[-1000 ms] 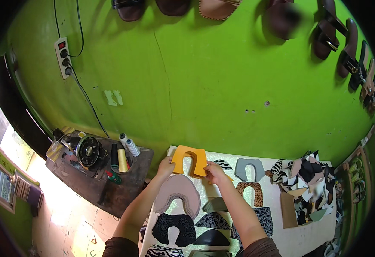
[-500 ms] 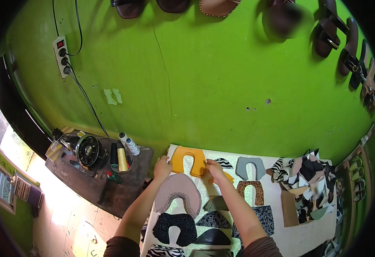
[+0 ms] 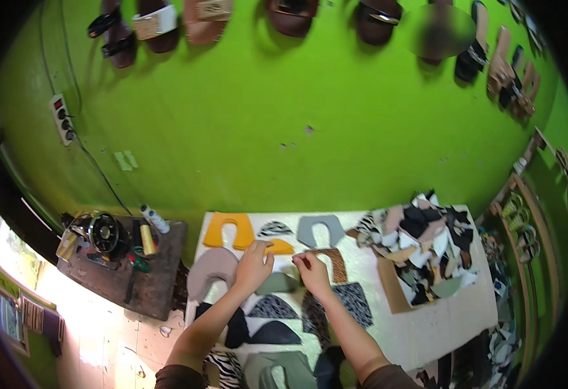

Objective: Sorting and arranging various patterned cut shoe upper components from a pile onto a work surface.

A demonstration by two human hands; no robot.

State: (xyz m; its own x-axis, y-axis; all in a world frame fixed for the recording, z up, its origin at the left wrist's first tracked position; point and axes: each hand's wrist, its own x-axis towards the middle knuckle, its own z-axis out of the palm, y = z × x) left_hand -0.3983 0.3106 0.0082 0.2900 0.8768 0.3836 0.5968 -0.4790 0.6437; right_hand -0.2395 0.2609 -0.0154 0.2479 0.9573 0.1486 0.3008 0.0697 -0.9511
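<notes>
My left hand (image 3: 255, 267) is over the table, its fingertips at the left end of an orange half-moon piece (image 3: 280, 247). Its fingers are stretched forward with the thumb apart. Beside the left edge of a leopard-print U-shaped piece (image 3: 339, 264), my right hand (image 3: 313, 273) has thumb and fingers drawn together; whatever they may hold is too small to make out. Beyond my left hand lies an orange U-shaped piece (image 3: 216, 229). A zebra-print half-moon (image 3: 275, 228) and a grey U-shaped piece (image 3: 308, 231) lie farther back. Between my forearms sit green (image 3: 277, 283), speckled (image 3: 273, 307) and black (image 3: 275, 333) half-moons.
A cardboard box (image 3: 393, 285) heaped with scraps stands on the white table (image 3: 446, 327) at right. At left, a dark table (image 3: 161, 285) bears a sewing machine (image 3: 105, 235) and thread cones (image 3: 147, 240). Sandals (image 3: 291, 19) hang along the green wall.
Both hands have left the sides of the orange U-shaped piece and come nearer, to the half-moon and leopard-print pieces. The view has swung right.
</notes>
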